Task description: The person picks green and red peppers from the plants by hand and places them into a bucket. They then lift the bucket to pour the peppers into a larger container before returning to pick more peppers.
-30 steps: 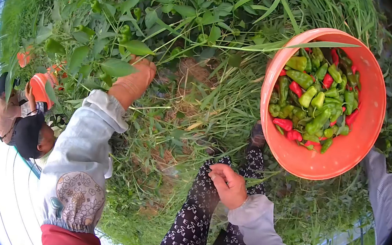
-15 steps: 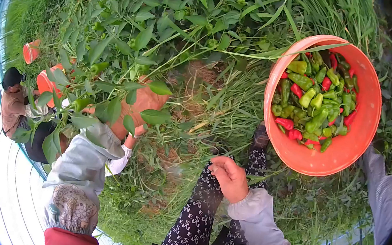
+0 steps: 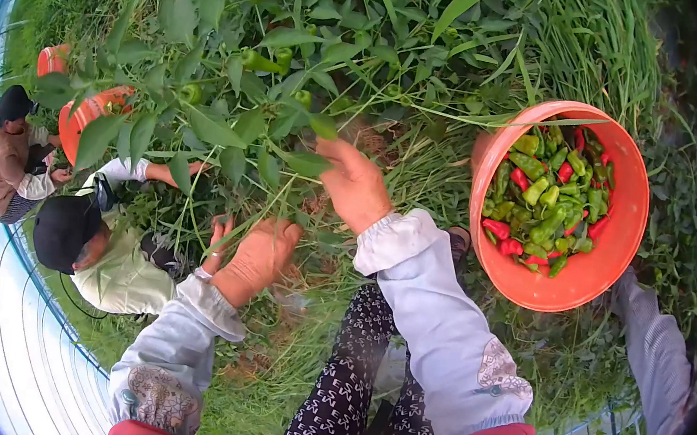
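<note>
I see my right hand (image 3: pixel 358 188) at 12 o'clock, fingers half-curled by a leaf (image 3: pixel 307 163); my left (image 3: pixel 261 259), at 8, is bent. I cannot tell either's grip. Peppers (image 3: pixel 550 196) lie in the bucket (image 3: pixel 610 250) at 3; a green pepper (image 3: pixel 261 61) hangs at 11.

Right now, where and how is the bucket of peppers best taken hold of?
Probably by its near rim, coming from the near side: the mouth of the bucket faces the camera, and bare wall between that rim and the peppers seems to leave room for a hand. A grass blade crosses the far rim.
</note>
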A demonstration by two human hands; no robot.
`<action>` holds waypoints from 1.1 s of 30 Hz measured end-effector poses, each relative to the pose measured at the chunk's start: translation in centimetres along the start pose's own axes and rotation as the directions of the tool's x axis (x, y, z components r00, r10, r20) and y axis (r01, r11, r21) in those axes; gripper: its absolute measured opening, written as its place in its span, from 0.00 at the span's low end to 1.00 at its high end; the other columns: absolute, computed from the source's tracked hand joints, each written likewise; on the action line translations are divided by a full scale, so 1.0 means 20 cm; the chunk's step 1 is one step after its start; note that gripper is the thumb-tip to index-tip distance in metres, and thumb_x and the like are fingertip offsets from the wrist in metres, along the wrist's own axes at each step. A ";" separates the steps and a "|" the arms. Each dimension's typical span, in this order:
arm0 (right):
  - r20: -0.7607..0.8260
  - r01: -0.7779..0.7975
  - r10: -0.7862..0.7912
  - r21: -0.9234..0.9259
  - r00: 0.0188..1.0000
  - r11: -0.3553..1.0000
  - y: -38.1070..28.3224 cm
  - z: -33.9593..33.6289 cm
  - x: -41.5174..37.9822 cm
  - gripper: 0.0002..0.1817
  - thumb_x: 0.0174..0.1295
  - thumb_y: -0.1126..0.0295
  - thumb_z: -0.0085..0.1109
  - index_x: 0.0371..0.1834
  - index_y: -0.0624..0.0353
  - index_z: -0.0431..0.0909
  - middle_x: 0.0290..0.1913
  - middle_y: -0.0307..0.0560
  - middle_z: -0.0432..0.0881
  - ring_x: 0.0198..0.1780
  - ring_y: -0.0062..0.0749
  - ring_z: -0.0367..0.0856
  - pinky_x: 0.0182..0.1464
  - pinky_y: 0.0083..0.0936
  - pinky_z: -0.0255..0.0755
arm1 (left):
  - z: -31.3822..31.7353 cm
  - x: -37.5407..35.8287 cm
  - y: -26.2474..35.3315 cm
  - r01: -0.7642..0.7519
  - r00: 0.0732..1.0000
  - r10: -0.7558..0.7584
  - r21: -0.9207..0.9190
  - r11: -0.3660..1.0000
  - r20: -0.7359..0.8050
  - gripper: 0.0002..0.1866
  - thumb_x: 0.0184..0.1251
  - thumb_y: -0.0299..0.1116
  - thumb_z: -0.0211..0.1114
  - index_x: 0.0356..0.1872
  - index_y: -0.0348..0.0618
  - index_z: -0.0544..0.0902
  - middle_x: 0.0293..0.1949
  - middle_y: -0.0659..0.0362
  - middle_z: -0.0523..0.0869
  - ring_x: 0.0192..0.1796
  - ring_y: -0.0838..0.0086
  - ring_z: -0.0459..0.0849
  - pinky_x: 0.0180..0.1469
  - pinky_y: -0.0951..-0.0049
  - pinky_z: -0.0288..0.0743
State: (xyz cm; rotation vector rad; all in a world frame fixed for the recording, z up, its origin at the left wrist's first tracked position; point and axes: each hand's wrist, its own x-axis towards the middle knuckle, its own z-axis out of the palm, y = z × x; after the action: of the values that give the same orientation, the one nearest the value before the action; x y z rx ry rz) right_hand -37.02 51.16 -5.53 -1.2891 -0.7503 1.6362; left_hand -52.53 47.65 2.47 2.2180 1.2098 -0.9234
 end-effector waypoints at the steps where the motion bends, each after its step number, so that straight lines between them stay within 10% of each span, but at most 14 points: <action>1: 0.075 -0.081 0.088 -0.084 0.993 0.993 -0.02 0.00 0.04 0.23 0.57 0.80 0.50 0.58 0.55 0.71 0.45 0.46 0.80 0.42 0.24 0.78 0.46 0.21 0.72 | 0.06 -0.03 -0.03 -0.013 0.993 0.005 -0.062 0.998 -0.121 0.13 0.50 0.26 0.58 0.40 0.44 0.75 0.35 0.52 0.80 0.39 0.59 0.81 0.40 0.57 0.73; 5: 0.169 -0.126 0.098 0.160 0.981 0.979 -0.08 0.15 0.15 0.30 0.61 0.76 0.51 0.68 0.47 0.59 0.39 0.42 0.80 0.33 0.19 0.75 0.36 0.17 0.72 | 0.19 -0.11 -0.08 0.010 0.981 -0.074 -0.331 0.944 -0.180 0.11 0.51 0.24 0.58 0.38 0.41 0.74 0.31 0.50 0.80 0.35 0.55 0.80 0.39 0.60 0.74; 14: 0.521 -0.377 0.213 0.232 0.826 0.897 -0.06 0.34 0.39 0.29 0.52 0.79 0.56 0.60 0.50 0.65 0.38 0.48 0.80 0.25 0.25 0.75 0.25 0.20 0.70 | 0.27 -0.26 -0.05 -0.010 0.989 -0.059 -0.454 0.891 -0.139 0.10 0.54 0.25 0.56 0.39 0.41 0.75 0.32 0.48 0.80 0.35 0.51 0.80 0.37 0.58 0.75; 16: 0.488 0.438 -0.349 -0.078 0.800 0.895 0.10 0.32 0.37 0.24 0.53 0.78 0.54 0.57 0.51 0.69 0.37 0.45 0.80 0.28 0.23 0.75 0.28 0.20 0.70 | 0.26 -0.30 -0.15 0.161 0.968 -0.238 -0.528 0.834 -0.081 0.13 0.54 0.26 0.56 0.42 0.41 0.76 0.36 0.47 0.81 0.36 0.49 0.80 0.38 0.59 0.75; 17: 0.556 0.166 -0.041 -0.177 0.830 0.970 0.00 0.26 0.30 0.20 0.56 0.76 0.53 0.54 0.51 0.72 0.36 0.41 0.79 0.30 0.23 0.75 0.33 0.23 0.70 | 0.31 -0.32 -0.23 0.169 0.937 -0.321 -0.626 0.761 -0.138 0.12 0.56 0.26 0.57 0.43 0.41 0.77 0.35 0.48 0.81 0.36 0.50 0.80 0.38 0.60 0.74; 20: 0.572 0.004 0.142 -0.246 0.808 0.969 -0.01 0.19 0.13 0.19 0.57 0.75 0.52 0.53 0.49 0.74 0.34 0.39 0.79 0.31 0.25 0.75 0.35 0.25 0.70 | 0.56 -0.32 -0.54 0.061 0.771 -0.476 -0.696 0.715 -0.422 0.08 0.61 0.27 0.56 0.40 0.40 0.79 0.29 0.55 0.82 0.29 0.63 0.80 0.36 0.70 0.73; 21: 0.446 0.361 -0.246 -0.193 0.861 0.913 0.18 0.21 0.08 0.19 0.56 0.75 0.52 0.52 0.47 0.74 0.30 0.38 0.77 0.30 0.26 0.74 0.34 0.27 0.69 | 0.44 -0.29 -0.54 0.032 0.771 -0.606 -0.939 0.343 -0.195 0.07 0.63 0.27 0.56 0.40 0.39 0.79 0.27 0.59 0.81 0.27 0.71 0.77 0.35 0.75 0.71; 22: 0.448 0.344 -0.227 -0.200 0.865 0.917 0.17 0.18 0.04 0.19 0.56 0.75 0.52 0.52 0.47 0.74 0.30 0.38 0.77 0.30 0.26 0.74 0.34 0.27 0.69 | 0.26 -0.27 -0.55 0.009 0.776 -0.627 -0.995 -0.095 0.066 0.06 0.64 0.27 0.56 0.39 0.39 0.79 0.26 0.63 0.80 0.25 0.79 0.74 0.34 0.80 0.70; 24: 0.528 0.130 0.100 -0.381 0.844 0.916 0.10 0.12 -0.03 0.20 0.54 0.77 0.52 0.51 0.47 0.75 0.31 0.41 0.77 0.30 0.28 0.74 0.35 0.28 0.68 | 0.09 -0.21 -0.50 -0.070 0.805 -0.594 -0.995 -0.067 -0.017 0.06 0.65 0.27 0.56 0.39 0.39 0.79 0.26 0.66 0.79 0.25 0.87 0.70 0.33 0.85 0.67; 28: 0.559 0.113 0.093 -0.323 0.824 0.940 0.17 0.10 -0.11 0.20 0.54 0.76 0.52 0.51 0.46 0.74 0.34 0.46 0.77 0.33 0.33 0.76 0.38 0.32 0.70 | -0.05 -0.14 -0.34 0.020 0.925 -0.378 -0.986 0.164 -0.044 0.07 0.65 0.31 0.58 0.35 0.37 0.80 0.22 0.65 0.76 0.24 0.84 0.71 0.30 0.83 0.64; 33: 0.547 0.133 0.062 -0.310 0.835 0.941 0.25 0.09 -0.13 0.21 0.53 0.78 0.51 0.51 0.46 0.73 0.40 0.48 0.79 0.40 0.41 0.79 0.41 0.34 0.72 | -0.06 -0.01 -0.24 -0.055 0.849 -0.525 -0.998 0.023 -0.059 0.06 0.62 0.30 0.62 0.36 0.38 0.81 0.20 0.67 0.76 0.22 0.87 0.70 0.24 0.85 0.63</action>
State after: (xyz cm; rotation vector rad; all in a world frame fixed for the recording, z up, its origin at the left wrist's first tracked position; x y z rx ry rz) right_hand -39.94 46.79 -8.37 -1.0074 -1.4540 1.9308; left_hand -56.29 50.78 3.01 0.9313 1.6884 0.4789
